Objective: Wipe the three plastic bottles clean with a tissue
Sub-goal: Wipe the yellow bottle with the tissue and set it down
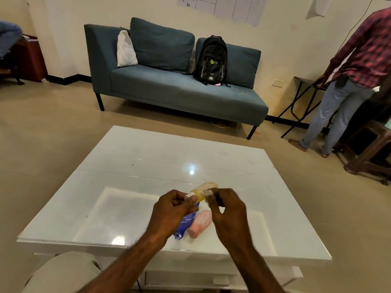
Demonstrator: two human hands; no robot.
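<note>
your left hand (172, 210) grips the yellow bottle (202, 191) by its cap end while your right hand (227, 208) pinches a tissue (208, 193) against it; this looks like the first bottle's wipe, so next rub along its body, then take the purple bottle (186, 224) and pink bottle (201, 223)

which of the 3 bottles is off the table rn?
The yellow bottle, held between left hand and right hand. The purple bottle and pink bottle lie on the table.
</note>
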